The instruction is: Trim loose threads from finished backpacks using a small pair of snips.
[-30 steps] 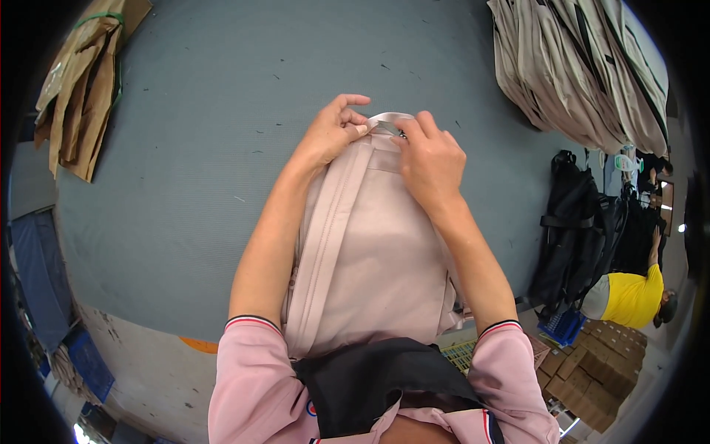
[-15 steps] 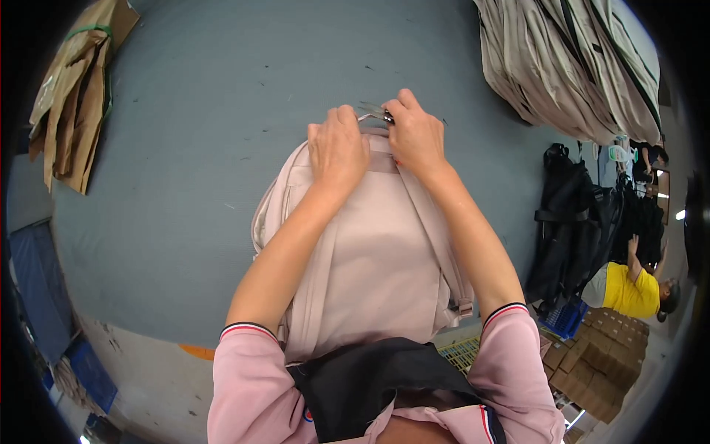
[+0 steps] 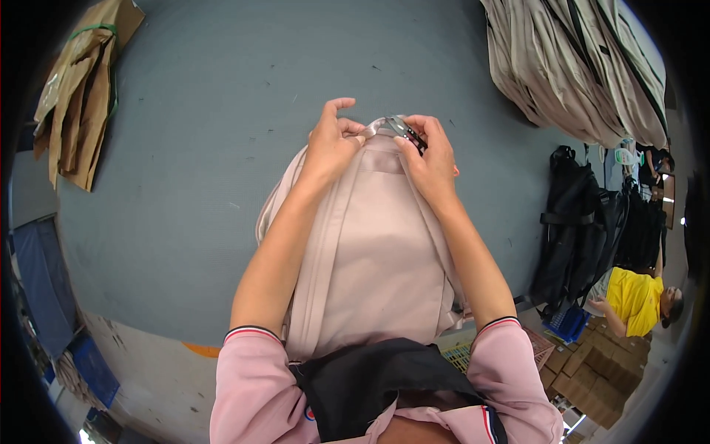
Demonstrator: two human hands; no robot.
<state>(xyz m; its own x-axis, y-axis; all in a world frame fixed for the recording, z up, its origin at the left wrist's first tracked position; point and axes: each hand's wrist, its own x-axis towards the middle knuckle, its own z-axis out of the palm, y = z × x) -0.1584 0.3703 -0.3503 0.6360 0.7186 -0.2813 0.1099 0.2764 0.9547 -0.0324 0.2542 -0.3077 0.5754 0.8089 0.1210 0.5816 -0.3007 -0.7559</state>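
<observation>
Lifted off the backpack [image 3: 377,251], left hand [image 3: 330,144] and right hand [image 3: 429,159] pinch its top handle [image 3: 384,124]

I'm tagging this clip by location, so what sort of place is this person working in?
Probably a bag factory or packing workshop. Both hands, left hand and right hand, work on a pale pink backpack on a big grey table, with stacked beige bags, black bags and cardboard boxes around.
</observation>
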